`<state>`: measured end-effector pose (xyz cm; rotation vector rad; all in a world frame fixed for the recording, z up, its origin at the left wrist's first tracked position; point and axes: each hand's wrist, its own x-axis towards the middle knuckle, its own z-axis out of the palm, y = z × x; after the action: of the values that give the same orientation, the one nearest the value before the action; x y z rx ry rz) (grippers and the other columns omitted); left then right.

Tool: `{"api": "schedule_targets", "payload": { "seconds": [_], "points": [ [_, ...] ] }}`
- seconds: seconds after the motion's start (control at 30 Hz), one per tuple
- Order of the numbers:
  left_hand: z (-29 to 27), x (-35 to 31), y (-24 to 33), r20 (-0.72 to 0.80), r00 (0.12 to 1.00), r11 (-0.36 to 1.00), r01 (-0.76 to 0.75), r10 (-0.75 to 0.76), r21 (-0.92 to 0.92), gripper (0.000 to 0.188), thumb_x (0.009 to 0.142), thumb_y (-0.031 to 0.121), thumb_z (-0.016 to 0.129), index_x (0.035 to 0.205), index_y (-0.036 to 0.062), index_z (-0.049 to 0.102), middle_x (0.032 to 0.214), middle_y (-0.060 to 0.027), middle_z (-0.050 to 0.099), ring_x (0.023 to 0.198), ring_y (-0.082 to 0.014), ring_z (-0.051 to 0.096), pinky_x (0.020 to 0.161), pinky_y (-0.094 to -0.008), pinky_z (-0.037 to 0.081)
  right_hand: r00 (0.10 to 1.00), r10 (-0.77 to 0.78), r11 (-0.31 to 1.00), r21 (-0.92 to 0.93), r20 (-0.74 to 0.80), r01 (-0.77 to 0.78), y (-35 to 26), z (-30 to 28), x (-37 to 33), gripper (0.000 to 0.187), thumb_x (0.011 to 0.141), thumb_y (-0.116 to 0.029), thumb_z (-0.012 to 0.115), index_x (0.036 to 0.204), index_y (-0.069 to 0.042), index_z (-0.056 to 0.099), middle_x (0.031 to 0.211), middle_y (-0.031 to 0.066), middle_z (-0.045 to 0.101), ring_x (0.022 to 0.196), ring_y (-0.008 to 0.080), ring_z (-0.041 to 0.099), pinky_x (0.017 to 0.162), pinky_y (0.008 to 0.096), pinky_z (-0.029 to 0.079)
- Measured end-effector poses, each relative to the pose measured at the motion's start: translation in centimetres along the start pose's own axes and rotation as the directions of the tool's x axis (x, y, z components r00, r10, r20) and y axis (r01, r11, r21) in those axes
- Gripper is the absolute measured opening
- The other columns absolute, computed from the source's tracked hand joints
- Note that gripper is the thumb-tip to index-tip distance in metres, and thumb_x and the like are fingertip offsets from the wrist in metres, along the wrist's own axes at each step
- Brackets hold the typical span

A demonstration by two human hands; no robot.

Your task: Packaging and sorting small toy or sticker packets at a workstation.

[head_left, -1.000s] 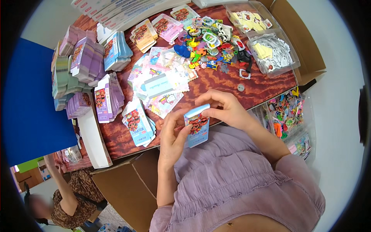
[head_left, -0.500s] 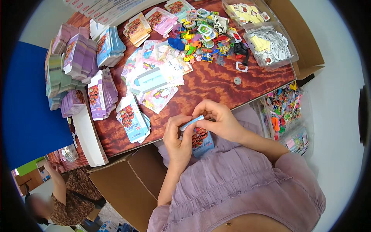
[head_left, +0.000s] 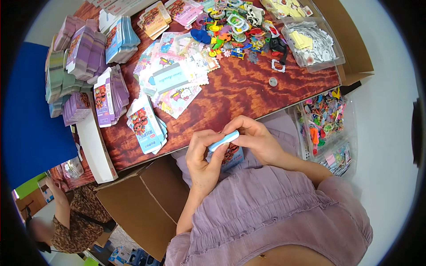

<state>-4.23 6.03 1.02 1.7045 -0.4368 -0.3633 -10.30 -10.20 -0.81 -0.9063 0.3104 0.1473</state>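
Head view, centre of frame: small light-blue box (head_left: 225, 148) pinched between both hands just below the counter (head_left: 248, 88) edge, over the lap. Left hand (head_left: 203, 157) clamped on the box's lower-left side, fingers curled round it, thumb up against the top flap. Right hand (head_left: 253, 138) closed on the upper-right end, fingertips pressing the pale blue flap flat. Printed face of box pointing down toward the lilac top (head_left: 275, 208), mostly hidden. Best done by holding the body square with the left, tucking the flap straight with the right thumb, no crushing the thin card walls; a judgement only. Left of centre: fanned stack of flat blue cartons (head_left: 145, 124) on counter, well apart from hands; purple carton stacks (head_left: 106, 95) further left. Upper centre: pile of coloured charms (head_left: 239, 31); upper right: clear tray (head_left: 313, 42) of pale bits. Right edge: clear bin of trinkets (head_left: 326, 119). Lower left: open cardboard box (head_left: 142, 204), another person's arm beyond. Versus half a second back: hands and box nearly same spot, box tipped flatter, flap edge more on show; a second back box stood upright, printed face fully visible, held higher near counter edge.
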Motion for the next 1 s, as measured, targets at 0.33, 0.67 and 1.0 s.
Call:
{"api": "schedule_targets", "payload": {
  "seconds": [0.33, 0.67, 1.0],
  "points": [
    [-0.2, -0.4, 0.3, 0.006, 0.999, 0.992, 0.054, -0.054, -0.114, 0.016, 0.083, -0.003, 0.070, 0.098, -0.0003, 0.066, 0.103, -0.0078, 0.059, 0.091, -0.0147, 0.059, 0.078, -0.0252, 0.048, 0.963, -0.268, 0.937, -0.232, -0.006, 0.259, 0.9, 0.9, -0.3, 0.014, 0.089, 0.004, 0.059, 0.103, 0.001, 0.059, 0.103, 0.0086, 0.056, 0.100, 0.0153, 0.055, 0.087, 0.0290, 0.044],
    [-0.4, -0.2, 0.4, 0.047, 0.987, 0.965, 0.162, -0.155, -0.209, 0.013, 0.082, -0.005, 0.069, 0.095, -0.0011, 0.066, 0.100, -0.0078, 0.060, 0.091, -0.0143, 0.058, 0.080, -0.0255, 0.046, 0.937, -0.350, 0.909, -0.250, -0.020, 0.334, 1.3, 1.1, -0.6, 0.010, 0.090, 0.003, 0.060, 0.100, 0.001, 0.060, 0.104, 0.0095, 0.055, 0.096, 0.0159, 0.055, 0.085, 0.0284, 0.045],
    [-0.8, -0.2, -0.4, 0.026, 0.977, 0.902, 0.206, -0.212, -0.379, 0.005, 0.088, -0.003, 0.066, 0.093, -0.0008, 0.066, 0.099, -0.0049, 0.058, 0.090, -0.0108, 0.055, 0.079, -0.0239, 0.045, 0.980, -0.188, 0.951, -0.235, 0.069, 0.200, -0.5, 1.5, -0.4, 0.014, 0.090, 0.003, 0.058, 0.104, 0.002, 0.059, 0.107, 0.0102, 0.055, 0.100, 0.0155, 0.055, 0.086, 0.0281, 0.045]
  ]
}}
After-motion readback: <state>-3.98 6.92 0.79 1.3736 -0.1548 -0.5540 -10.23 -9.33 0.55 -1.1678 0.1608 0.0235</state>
